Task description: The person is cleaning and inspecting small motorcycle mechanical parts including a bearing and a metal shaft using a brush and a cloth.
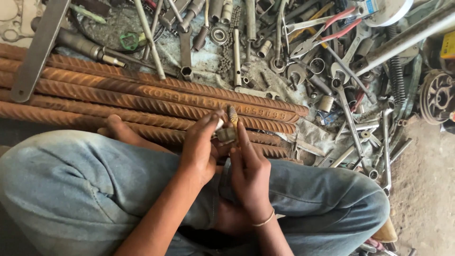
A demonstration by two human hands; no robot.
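Over rusty rebar point(142, 97), both hands point(201, 144) gripping bolt point(232, 118)

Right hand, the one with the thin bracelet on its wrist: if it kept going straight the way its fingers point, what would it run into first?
The right hand points up the picture, away from the body. Past the small metal part it pinches, the first thing in line is probably the bundle of rusty ribbed rebar; depth is unclear, so it might pass above.

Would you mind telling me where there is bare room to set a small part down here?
Bare dirt floor lies at the far right, beside the long wrenches. The rusty rebar bundle offers a ridged top. Above it, the tool pile is crowded. Both the left hand and the right hand grip a small metal part.
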